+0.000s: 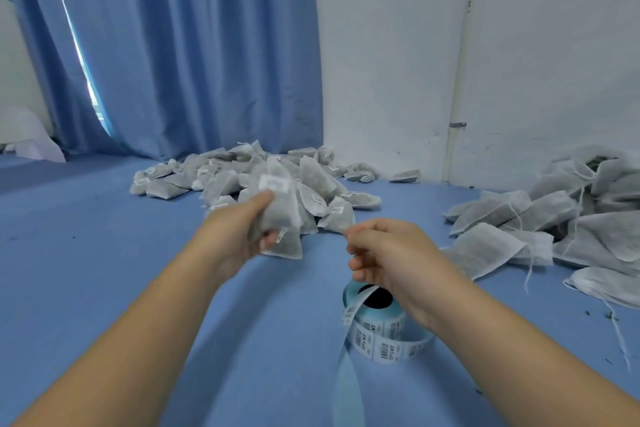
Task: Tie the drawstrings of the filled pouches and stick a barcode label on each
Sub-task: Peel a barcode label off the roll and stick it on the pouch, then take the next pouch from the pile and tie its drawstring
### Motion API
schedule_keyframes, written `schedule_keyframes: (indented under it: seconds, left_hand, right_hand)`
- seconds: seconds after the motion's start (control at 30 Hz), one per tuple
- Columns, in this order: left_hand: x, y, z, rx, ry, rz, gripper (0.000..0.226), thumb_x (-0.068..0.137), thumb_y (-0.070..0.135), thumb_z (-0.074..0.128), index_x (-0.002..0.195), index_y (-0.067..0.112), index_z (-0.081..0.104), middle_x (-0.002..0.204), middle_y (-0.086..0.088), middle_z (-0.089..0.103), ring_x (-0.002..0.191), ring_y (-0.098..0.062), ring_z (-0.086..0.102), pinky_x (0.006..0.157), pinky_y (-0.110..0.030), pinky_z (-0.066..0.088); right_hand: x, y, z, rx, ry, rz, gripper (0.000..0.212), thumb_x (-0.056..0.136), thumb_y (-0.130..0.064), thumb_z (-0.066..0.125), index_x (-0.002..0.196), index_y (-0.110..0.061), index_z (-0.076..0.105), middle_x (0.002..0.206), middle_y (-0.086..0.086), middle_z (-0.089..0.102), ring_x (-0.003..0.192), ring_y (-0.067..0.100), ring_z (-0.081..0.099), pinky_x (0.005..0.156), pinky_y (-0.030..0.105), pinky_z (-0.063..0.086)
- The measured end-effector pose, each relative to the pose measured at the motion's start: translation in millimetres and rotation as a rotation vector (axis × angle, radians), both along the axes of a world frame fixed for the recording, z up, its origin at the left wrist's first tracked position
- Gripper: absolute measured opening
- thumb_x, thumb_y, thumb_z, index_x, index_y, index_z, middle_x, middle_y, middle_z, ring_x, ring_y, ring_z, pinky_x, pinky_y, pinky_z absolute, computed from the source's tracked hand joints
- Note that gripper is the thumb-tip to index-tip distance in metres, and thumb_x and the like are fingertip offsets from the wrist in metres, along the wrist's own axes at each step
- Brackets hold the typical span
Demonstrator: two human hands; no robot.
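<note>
Fingers (267,241) of left hand (235,232) grip a soft, light pouch (277,198), best held by its neck; right hand (391,253) curled, hold unclear.

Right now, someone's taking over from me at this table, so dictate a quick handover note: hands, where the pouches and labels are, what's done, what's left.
Left hand grips a filled pouch that already bears a white label, blurred by motion.
Right hand is curled above the label roll; whether it pinches anything cannot be told.
Done: the labelled pile at the back middle of the blue table.
Left: the pile on the right, drawstrings loose, no labels visible.
Next, probably: drop the held pouch on the labelled pile, then take one from the right.
</note>
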State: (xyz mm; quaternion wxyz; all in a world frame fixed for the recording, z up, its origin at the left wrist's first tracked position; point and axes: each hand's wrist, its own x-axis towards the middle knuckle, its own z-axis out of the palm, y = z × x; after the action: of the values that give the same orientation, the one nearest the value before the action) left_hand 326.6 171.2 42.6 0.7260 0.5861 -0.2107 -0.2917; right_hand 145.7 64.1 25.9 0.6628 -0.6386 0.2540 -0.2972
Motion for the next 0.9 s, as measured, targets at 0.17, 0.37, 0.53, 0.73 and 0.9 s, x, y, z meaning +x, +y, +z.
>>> schedule_keyframes:
  seconds: [0.17, 0.37, 0.53, 0.73, 0.9]
  left_hand:
    - [47.8, -28.5, 23.7, -0.153, -0.010, 0.125, 0.047, 0.094, 0.018, 0.067, 0.135, 0.007, 0.048, 0.120, -0.006, 0.064, 0.103, -0.021, 0.067, 0.086, -0.025, 0.053]
    - [24.0, -38.1, 0.7, 0.003, -0.029, 0.090, 0.005, 0.095, 0.012, 0.059, 0.095, 0.010, 0.064, 0.090, -0.005, 0.064, 0.062, -0.016, 0.064, 0.054, -0.024, 0.055]
    - [-27.1, -41.8, -2.6, 0.003, -0.086, -0.017, 0.011, 0.094, 0.010, 0.057, 0.098, 0.009, 0.067, 0.070, -0.001, 0.063, 0.054, -0.015, 0.056, 0.051, -0.022, 0.044]
    - [-97.5, -63.1, 2.0, -0.006, -0.164, -0.176, 0.010, 0.093, 0.010, 0.060, 0.096, 0.008, 0.069, 0.070, -0.002, 0.062, 0.052, -0.015, 0.056, 0.048, -0.023, 0.043]
    - [-158.2, -86.8, -4.1, 0.044, -0.189, -0.349, 0.012, 0.095, 0.010, 0.056, 0.093, 0.010, 0.068, 0.074, -0.003, 0.063, 0.054, -0.016, 0.058, 0.048, -0.023, 0.047]
  right_hand:
    - [-3.8, -5.0, -4.2, -0.026, 0.016, -0.027, 0.012, 0.088, -0.005, 0.062, 0.079, -0.005, 0.069, 0.058, 0.000, 0.062, 0.050, 0.012, 0.057, 0.050, 0.023, 0.050]
    - [-29.2, -12.7, -2.4, -0.049, 0.035, -0.089, 0.010, 0.089, -0.007, 0.062, 0.083, -0.003, 0.069, 0.059, 0.002, 0.061, 0.048, 0.012, 0.055, 0.047, 0.021, 0.047]
    - [-50.6, -12.3, -7.9, -0.069, 0.074, -0.126, 0.011, 0.089, -0.007, 0.061, 0.081, -0.006, 0.068, 0.056, 0.000, 0.060, 0.047, 0.012, 0.052, 0.045, 0.021, 0.045]
    - [-90.8, -14.5, -27.2, -0.062, 0.109, -0.178, 0.011, 0.089, -0.010, 0.062, 0.079, -0.010, 0.066, 0.056, -0.003, 0.059, 0.047, 0.011, 0.051, 0.047, 0.022, 0.045]
    - [-134.7, -25.9, -44.1, -0.014, 0.126, -0.260, 0.008, 0.088, -0.011, 0.063, 0.081, -0.008, 0.067, 0.057, -0.002, 0.061, 0.046, 0.011, 0.052, 0.046, 0.022, 0.044]
